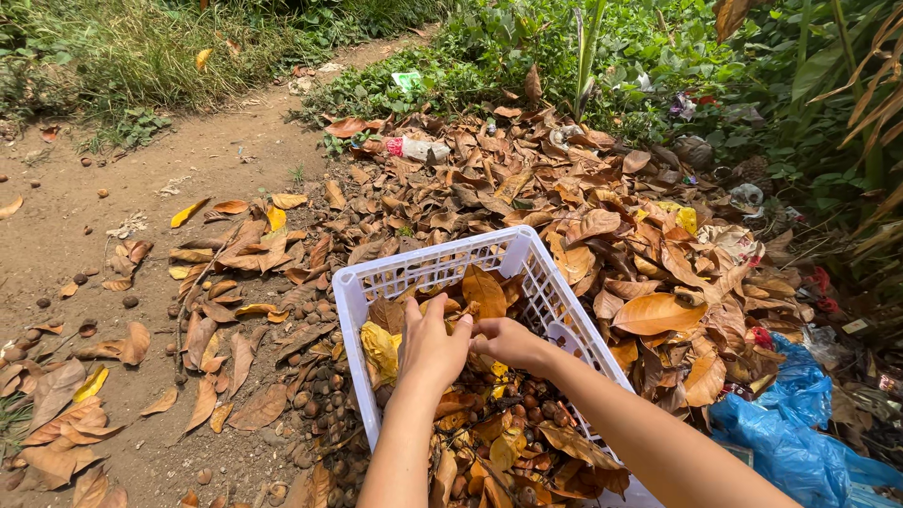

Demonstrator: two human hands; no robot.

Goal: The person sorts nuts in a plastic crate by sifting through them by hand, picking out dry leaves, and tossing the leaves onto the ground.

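Both hands in the leaf basket
Left hand (431, 346) and right hand (503, 341) meet, fingers curled, pinching dry leaves (484, 292) in the white basket (395, 276), apparently sorting them from the nuts (536, 390).

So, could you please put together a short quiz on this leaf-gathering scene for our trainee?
1. True or false: both hands are inside the white basket.
2. What lies on the ground at the lower right? A) a red bucket B) a blue plastic bag C) a metal rake
3. What fills the basket, apart from dry leaves?

Key:
1. True: the left hand and the right hand both reach in over the leaves.
2. B, the blue plastic bag.
3. Small brown round fruits or nuts; their exact kind cannot be told.
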